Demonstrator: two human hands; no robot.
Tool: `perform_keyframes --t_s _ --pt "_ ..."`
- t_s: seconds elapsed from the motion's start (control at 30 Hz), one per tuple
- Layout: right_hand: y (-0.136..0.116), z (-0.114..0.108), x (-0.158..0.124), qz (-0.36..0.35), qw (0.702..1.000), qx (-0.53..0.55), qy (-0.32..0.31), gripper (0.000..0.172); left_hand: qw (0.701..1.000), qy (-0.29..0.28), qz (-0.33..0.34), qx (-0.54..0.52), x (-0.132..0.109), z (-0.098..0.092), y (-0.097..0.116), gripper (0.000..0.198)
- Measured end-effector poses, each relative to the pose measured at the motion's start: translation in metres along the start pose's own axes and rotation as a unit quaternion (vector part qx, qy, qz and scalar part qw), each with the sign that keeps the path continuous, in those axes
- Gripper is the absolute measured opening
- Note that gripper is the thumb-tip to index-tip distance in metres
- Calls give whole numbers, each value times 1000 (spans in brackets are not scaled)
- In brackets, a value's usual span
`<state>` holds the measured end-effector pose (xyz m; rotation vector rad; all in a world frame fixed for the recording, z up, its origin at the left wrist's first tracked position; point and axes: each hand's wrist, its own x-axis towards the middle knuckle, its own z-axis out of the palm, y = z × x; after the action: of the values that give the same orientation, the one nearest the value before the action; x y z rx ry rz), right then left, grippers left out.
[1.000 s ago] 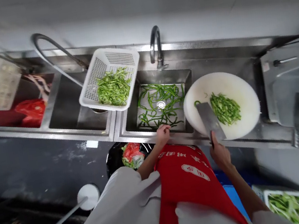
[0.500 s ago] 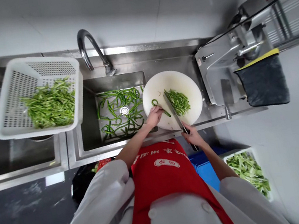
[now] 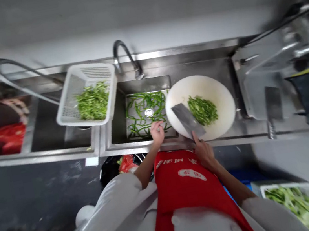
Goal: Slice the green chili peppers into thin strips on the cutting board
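Observation:
My right hand (image 3: 203, 152) is closed round the handle of a cleaver (image 3: 187, 119), whose flat blade lies over the near left part of the round white cutting board (image 3: 219, 92). A pile of cut green peppers (image 3: 203, 109) sits on the board just right of the blade. My left hand (image 3: 157, 131) reaches into the near edge of the steel sink (image 3: 115, 130), fingers curled down among the long whole green peppers (image 3: 142, 111) lying round the drain; whether it grips one is blurred.
A white perforated basket (image 3: 66, 107) of cut greens rests over the divider left of the sink. Faucet (image 3: 126, 54) at the back. A metal machine (image 3: 268, 83) stands right of the board. White tub of greens (image 3: 295, 202) on the floor at right; red bag (image 3: 5, 137) far left.
My left hand left the board, where it held a pepper, and went back into the sink. The cleaver turned from edge-down to lying flat. The view swung left.

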<state>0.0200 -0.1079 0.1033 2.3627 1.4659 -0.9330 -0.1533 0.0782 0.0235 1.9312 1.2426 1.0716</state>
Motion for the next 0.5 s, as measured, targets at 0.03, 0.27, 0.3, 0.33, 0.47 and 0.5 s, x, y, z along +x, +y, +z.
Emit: perform_keyframes --t_s 0.03,0.27,0.3,0.33,0.47,0.5 --pt "3 4 -2 7 999 -16 44 79 1000 5 -7 -1 -1 -2 -2 27" --pt "14 27 -10 16 997 -70 33 81 999 22 -41 -22 -5 -20 -18 31" --pt "15 30 -11 13 997 -70 44 80 999 18 -40 -27 -6 -22 -21 32" --pt "15 32 -13 10 996 -68 53 80 999 17 -39 -31 -6 -23 -23 33" --pt "10 40 -16 19 997 -61 45 79 999 1 -36 -34 -1 -27 -29 30" --pt "8 39 -17 23 998 -52 39 77 999 -5 -31 -35 3 -28 -29 29"
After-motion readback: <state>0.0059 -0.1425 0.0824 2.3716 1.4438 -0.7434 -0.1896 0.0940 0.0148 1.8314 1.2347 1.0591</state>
